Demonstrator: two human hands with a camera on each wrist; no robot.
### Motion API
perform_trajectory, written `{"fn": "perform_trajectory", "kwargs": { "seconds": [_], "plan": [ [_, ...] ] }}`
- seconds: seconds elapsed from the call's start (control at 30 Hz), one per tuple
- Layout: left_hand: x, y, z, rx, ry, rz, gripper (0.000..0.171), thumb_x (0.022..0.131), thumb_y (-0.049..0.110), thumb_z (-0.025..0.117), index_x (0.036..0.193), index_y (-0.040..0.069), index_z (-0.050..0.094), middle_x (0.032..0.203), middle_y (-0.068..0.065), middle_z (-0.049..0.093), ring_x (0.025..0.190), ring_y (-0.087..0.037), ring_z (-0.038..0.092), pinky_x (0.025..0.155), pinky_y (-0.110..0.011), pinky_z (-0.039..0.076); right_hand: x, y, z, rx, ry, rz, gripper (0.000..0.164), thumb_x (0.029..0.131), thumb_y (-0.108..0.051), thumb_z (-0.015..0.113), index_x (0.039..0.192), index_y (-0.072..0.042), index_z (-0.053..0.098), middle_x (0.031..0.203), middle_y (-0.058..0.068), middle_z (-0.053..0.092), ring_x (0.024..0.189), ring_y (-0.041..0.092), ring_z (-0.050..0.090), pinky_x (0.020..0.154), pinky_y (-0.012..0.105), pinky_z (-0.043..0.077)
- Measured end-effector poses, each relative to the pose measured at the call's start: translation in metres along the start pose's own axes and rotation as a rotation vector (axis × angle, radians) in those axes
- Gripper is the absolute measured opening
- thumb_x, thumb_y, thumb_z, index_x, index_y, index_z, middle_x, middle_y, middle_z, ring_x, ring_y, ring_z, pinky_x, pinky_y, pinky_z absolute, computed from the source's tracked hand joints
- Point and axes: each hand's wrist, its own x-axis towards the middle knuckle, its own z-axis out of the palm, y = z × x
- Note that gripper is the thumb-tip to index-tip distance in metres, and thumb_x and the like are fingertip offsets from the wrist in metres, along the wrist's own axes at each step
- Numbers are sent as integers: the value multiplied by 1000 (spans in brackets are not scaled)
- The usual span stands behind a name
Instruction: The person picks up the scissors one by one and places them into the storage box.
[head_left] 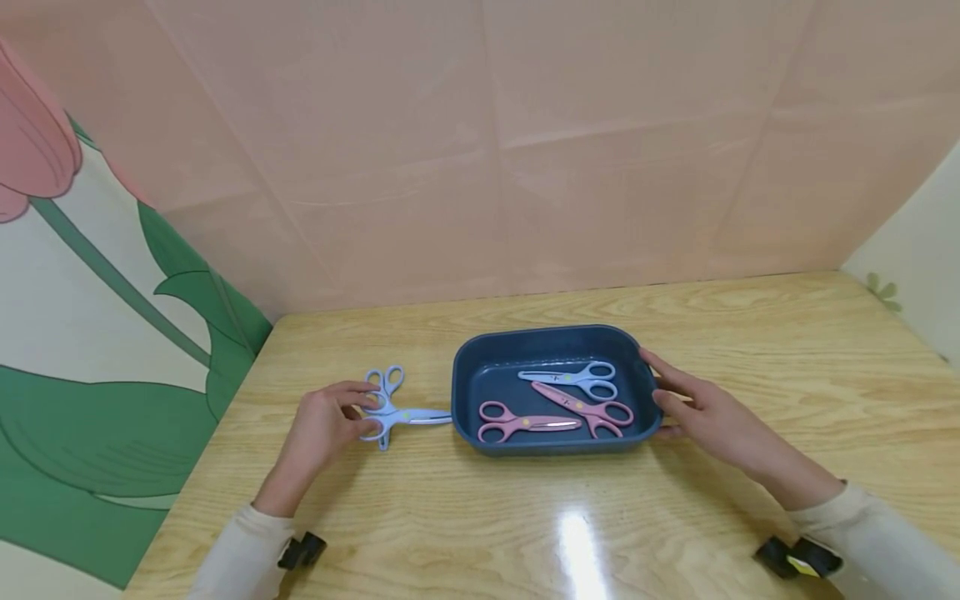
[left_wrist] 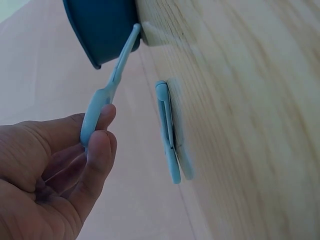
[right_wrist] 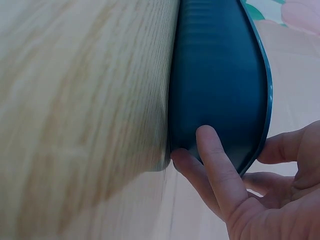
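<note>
My left hand [head_left: 322,425] pinches a pair of light blue scissors [head_left: 412,416] by the finger loops, between thumb and fingers. In the left wrist view these scissors [left_wrist: 111,85] are off the table, blades pointing to the tray; whether the tip touches it I cannot tell. Beneath them another pair of light blue scissors [left_wrist: 167,132] lies on the table, partly hidden in the head view. The dark blue tray [head_left: 547,447] contains blue scissors [head_left: 577,379] and two pink pairs, one pink pair [head_left: 525,422] nearer the front. My right hand [head_left: 712,421] holds the tray's right end.
The tray stands on a wood-grain table [head_left: 450,525]. A pinkish-beige covered wall [head_left: 495,167] rises behind it, and a panel with painted tulips and leaves [head_left: 97,417] borders the left. A pale wall [head_left: 915,258] stands at the right.
</note>
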Motion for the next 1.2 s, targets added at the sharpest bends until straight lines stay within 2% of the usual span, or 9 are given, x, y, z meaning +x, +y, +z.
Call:
{"fn": "perform_trajectory", "kwargs": {
  "seconds": [0.4,0.6,0.77,1.0,1.2],
  "plan": [
    [2,-1,0,-47,62,51,19,66,5,83,84,9,77,114,-3,71,76,-15,70,59,-15,51,-1,1,1,43,-7,9,59,103,-25,39,153,-33,8,155,32,9,107,37,65,77,36,59],
    [2,0,-1,-81,48,23,18,68,2,82,85,8,76,116,-5,70,76,-13,67,56,-16,53,-1,0,1,55,-11,11,59,103,-25,40,153,-32,8,155,32,8,110,39,63,77,36,59],
    [2,4,-6,-116,49,-5,17,70,4,82,85,9,76,118,-4,69,77,-12,66,55,-17,55,-1,-1,0,49,-9,8,60,103,-25,40,153,-32,8,155,33,8,103,34,67,77,37,59],
    [1,7,-10,-143,47,-8,16,70,5,82,83,10,76,117,-3,69,77,-10,64,56,-19,55,-2,-2,0,43,-8,11,59,103,-24,40,153,-32,9,155,32,9,104,34,67,77,36,59],
    [0,9,-12,-129,61,-1,16,69,6,83,82,11,76,115,-1,69,77,-11,63,56,-19,55,-1,-2,0,38,-7,10,60,103,-24,40,153,-33,8,155,32,9,104,34,67,77,36,59]
  ]
}}
